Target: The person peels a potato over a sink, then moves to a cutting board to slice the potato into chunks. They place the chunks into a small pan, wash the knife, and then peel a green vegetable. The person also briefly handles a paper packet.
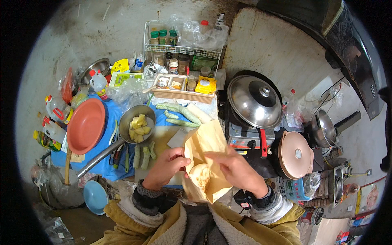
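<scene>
My left hand (169,167) grips the left edge of a brown paper bag (211,134), thumb on the outside. At the bag's other side is my right hand (237,168), its fingers reaching over the paper; whether they pinch it I cannot tell. A pale, round flatbread or pastry (200,176) shows in the bag's open lower end. Behind the bag lie long pale-green gourds (180,111) and a cutting board (161,136), partly hidden by the paper. Cut gourd pieces (145,156) rest on the board's left part. Left of the board, a metal saucepan (125,122) holds yellow potato chunks (139,127).
A lidded wok (254,102) stands on a gas stove (237,134) at right, beside a pink lidded pan (295,155). At left are a red-orange basin (86,126) and oil bottles (58,107). A seasoning box (183,94) and wire rack (183,47) stand at the back.
</scene>
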{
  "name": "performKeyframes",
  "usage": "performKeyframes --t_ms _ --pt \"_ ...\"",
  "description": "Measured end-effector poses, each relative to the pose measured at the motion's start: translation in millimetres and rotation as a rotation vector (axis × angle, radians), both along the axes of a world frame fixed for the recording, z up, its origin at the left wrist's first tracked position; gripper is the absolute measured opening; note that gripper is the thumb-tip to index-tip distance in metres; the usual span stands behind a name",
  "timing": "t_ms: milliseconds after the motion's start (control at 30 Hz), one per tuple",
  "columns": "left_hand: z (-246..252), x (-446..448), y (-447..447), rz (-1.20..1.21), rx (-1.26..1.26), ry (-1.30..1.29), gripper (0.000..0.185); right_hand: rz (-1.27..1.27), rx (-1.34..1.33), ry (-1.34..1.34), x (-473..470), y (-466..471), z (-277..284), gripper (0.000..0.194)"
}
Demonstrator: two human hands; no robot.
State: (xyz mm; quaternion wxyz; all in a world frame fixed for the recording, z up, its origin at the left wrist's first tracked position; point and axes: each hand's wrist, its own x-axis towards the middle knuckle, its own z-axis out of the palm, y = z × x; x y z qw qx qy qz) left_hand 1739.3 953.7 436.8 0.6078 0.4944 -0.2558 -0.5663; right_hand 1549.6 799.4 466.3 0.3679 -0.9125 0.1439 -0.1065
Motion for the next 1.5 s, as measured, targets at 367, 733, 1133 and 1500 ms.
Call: performKeyframes --t_ms 367,733,1133,1500 --pt "-8.4 -3.1 3.4 -0.099 0.009 0.086 0.025 0.093 0.147 -0.061 4.5 3.3 -6.9 0.043" --pt "-17.3 4.9 8.3 -0.069 -0.043 0.209 0.023 0.154 0.211 -0.002 7.7 -10.4 25.8 0.037" --pt "-15.8 1.0 -11.5 0.033 -0.287 -0.128 0.023 -0.021 -0.003 -0.056 21.7 19.6 30.9 0.042" --pt "-57.1 -11.3 8.4 0.067 -0.297 0.426 0.044 -0.065 0.546 -0.370 7.8 -13.6 18.6 0.087"
